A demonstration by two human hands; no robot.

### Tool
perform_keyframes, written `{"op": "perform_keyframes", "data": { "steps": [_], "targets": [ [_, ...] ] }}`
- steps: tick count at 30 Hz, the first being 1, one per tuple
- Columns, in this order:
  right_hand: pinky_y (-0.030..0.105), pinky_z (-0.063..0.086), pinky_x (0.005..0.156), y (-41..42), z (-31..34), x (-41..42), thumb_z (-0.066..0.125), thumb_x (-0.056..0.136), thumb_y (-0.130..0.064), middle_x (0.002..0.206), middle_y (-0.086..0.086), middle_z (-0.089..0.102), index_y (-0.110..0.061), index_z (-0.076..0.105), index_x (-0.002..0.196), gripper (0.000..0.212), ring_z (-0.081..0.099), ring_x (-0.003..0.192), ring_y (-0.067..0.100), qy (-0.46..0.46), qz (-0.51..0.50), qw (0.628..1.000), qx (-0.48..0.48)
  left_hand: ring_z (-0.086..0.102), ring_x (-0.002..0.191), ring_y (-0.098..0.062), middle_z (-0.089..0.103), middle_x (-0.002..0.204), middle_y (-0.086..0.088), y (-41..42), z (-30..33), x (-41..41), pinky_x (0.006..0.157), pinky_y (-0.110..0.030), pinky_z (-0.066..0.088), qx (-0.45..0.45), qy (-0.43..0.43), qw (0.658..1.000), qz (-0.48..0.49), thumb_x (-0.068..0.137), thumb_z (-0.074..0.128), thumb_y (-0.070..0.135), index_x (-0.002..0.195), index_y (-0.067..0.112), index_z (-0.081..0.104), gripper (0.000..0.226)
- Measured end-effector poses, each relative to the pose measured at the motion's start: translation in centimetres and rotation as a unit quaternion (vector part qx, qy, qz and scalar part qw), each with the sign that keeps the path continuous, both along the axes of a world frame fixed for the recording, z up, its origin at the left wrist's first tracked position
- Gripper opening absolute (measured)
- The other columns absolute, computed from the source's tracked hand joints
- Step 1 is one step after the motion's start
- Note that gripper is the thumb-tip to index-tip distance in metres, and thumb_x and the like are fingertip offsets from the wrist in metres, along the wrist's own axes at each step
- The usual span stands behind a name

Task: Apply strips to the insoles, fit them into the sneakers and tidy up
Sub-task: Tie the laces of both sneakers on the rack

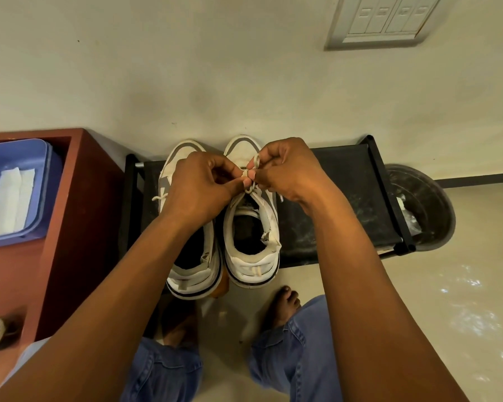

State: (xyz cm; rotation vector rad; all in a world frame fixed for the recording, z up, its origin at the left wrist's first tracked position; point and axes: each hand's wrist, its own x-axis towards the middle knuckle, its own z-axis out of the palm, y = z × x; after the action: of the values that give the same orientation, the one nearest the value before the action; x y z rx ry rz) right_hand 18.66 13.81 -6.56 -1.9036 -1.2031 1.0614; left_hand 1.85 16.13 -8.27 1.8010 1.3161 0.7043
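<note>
With both sneakers side by side on the black rack (346, 181), the left hand (201, 187) and right hand (288, 169) pinch the right sneaker's (253, 245) lace (251, 172), tying it; fitting appears done, tidying remains.

One head-worn view looks steeply down, close over both forearms, toward the wall (186, 68) ahead

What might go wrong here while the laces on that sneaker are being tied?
Both sneakers overhang the front edge of the black rack, so a hard tug from the left hand and right hand on the lace could tip the right sneaker onto the bare foot below. The left sneaker has a loose lace end trailing at its side that a wrist might snag.
</note>
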Motion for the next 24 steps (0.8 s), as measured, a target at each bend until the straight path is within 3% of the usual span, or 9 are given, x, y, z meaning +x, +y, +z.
{"op": "perform_keyframes", "data": {
  "steps": [6, 15, 24],
  "targets": [
    [0.044, 0.064, 0.078, 0.2, -0.2, 0.2, 0.084, 0.078, -0.014, 0.082, -0.004, 0.077, -0.019, 0.077, 0.083, 0.010, 0.074, 0.080, 0.016, -0.015, -0.015, 1.000, -0.017, 0.068, 0.067, -0.001, 0.073, 0.074, 0.011, -0.6, 0.0, 0.4, 0.067, -0.023, 0.059, 0.077, 0.045, 0.996, -0.003, 0.085, 0.081, 0.039, 0.087, 0.021, 0.077, 0.019],
    [0.046, 0.063, 0.082, 0.1, -0.2, 0.1, 0.086, 0.077, -0.018, 0.083, -0.003, 0.076, -0.024, 0.073, 0.073, 0.015, 0.074, 0.084, 0.019, -0.031, -0.011, 0.999, -0.006, 0.064, 0.068, -0.005, 0.070, 0.076, 0.007, -1.0, -0.4, 0.8, 0.073, -0.035, 0.060, 0.149, 0.087, 0.985, -0.016, 0.090, 0.075, 0.031, 0.091, 0.018, 0.072, 0.013],
    [0.046, 0.065, 0.074, -0.2, 0.9, 0.0, 0.078, 0.079, -0.003, 0.075, 0.005, 0.077, -0.014, 0.073, 0.079, 0.012, 0.076, 0.070, 0.019, -0.007, -0.003, 1.000, -0.017, 0.063, 0.068, -0.011, 0.068, 0.079, 0.006, -1.5, -0.7, 1.2, 0.070, -0.039, 0.059, 0.179, 0.102, 0.979, -0.005, 0.094, 0.071, 0.030, 0.095, 0.018, 0.067, 0.012]
  ]
}}
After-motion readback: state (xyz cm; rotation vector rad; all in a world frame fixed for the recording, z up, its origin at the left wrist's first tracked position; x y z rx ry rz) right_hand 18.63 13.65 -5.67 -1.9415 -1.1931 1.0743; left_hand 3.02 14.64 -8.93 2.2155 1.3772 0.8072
